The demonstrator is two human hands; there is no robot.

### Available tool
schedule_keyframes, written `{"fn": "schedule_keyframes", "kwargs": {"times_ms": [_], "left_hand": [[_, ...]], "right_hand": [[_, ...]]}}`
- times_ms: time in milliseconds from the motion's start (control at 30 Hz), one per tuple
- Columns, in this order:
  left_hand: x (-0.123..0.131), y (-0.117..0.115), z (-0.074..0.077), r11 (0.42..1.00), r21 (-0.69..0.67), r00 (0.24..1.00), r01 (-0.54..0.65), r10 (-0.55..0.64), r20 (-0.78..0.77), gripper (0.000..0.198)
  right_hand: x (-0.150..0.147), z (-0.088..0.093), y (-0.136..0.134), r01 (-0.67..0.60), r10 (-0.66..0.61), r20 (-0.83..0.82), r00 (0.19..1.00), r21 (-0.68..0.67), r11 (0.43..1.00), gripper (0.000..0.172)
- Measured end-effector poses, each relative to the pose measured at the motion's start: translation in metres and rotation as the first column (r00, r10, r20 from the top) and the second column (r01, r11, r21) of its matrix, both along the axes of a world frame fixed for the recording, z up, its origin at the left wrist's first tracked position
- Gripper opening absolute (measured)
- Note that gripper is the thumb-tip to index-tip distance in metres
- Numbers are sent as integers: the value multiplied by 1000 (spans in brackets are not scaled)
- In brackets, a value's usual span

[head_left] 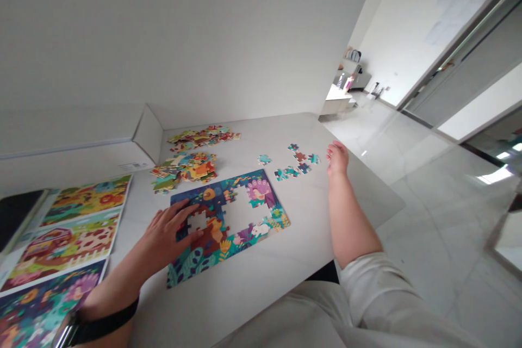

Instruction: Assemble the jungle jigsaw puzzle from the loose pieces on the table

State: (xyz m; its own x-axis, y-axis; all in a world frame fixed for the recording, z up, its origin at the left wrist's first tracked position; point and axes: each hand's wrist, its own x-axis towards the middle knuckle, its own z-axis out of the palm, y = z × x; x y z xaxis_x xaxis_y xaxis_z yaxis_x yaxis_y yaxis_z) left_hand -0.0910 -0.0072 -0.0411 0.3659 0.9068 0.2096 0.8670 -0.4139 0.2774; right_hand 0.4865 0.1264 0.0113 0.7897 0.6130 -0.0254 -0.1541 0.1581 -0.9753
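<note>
Resting the left hand [169,236] palm-down on a rectangular multicoloured cardboard jigsaw puzzle [204,266], with fingers spread and released and no separate piece visibly grasped. Locating the puzzle on a smooth white table [253,266], partly assembled, with an open gap under the left fingers and a larger one between the peacock section and the lower border.

Raising the right hand [337,157] beside the table's right edge, with fingers bunched. Grasp status: cannot tell, as the fingers hide any contents. Nearest items: a small scatter of loose teal and red puzzle pieces [297,163], lying on the table just left of the right hand and well apart from the assembled section.

Further loose items: a heap of multicoloured cardboard puzzle pieces [183,168] just beyond the puzzle's far edge, and a second, flatter multicoloured heap [202,137] directly beyond it. Along the table's left side: three glossy illustrated picture sheets [67,242], laid in a row beside the left hand, not touching it. Beyond them: a long white cardboard box [147,136], set against the table's far end.

Worn items: a black wristband [106,322] on the left wrist and a cream sleeve [367,288] on the right arm.
</note>
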Motion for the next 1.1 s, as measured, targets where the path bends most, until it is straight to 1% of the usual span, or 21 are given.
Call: {"fn": "schedule_keyframes", "kwargs": {"times_ms": [67,167,233,300,367,433,533,667,800,867,900,933,1000,1100], "left_hand": [[2,0,3,1000,16,1000,5,-5,27,70],[3,0,5,1000,23,999,3,-3,42,69],[3,0,5,1000,19,999,-4,3,33,69],[3,1,6,1000,18,1000,-12,11,27,63],[3,1,9,999,30,999,-27,26,33,55],[4,0,15,997,54,997,-50,47,55,52],[8,-2,28,994,90,993,-62,53,104,50],[15,-6,40,992,106,988,-70,54,148,47],[19,-9,43,992,100,987,-76,60,152,46],[19,-10,43,992,100,986,-81,65,154,46],[19,-10,43,992,99,985,-81,65,157,47],[19,-11,44,992,100,985,-80,63,161,47],[20,-11,45,992,101,984,-78,60,168,47],[21,-12,48,992,102,983,-78,59,174,46]], "right_hand": [[-5,0,1,-22,22,-2,1000,13,1000,37],[-12,-1,1,-45,44,24,999,21,999,36],[-16,-3,1,-65,65,45,997,9,998,35],[-20,-6,1,-87,87,70,994,-8,996,35],[-24,-8,1,-98,101,122,987,-27,995,35],[-28,-11,2,-104,113,217,970,-53,993,35],[-37,-13,1,-120,150,410,900,-97,988,33],[-54,-16,-4,-190,270,606,748,-194,962,29],[-72,-17,-11,-319,426,709,562,-290,903,26],[-75,-14,-14,-345,456,744,488,-316,884,25],[-75,-12,-16,-342,459,757,465,-325,882,25],[-74,-10,-17,-331,455,767,453,-330,884,25],[-67,-4,-18,-289,425,781,457,-322,902,27],[-50,5,-19,-187,346,783,517,-291,938,29]]}}
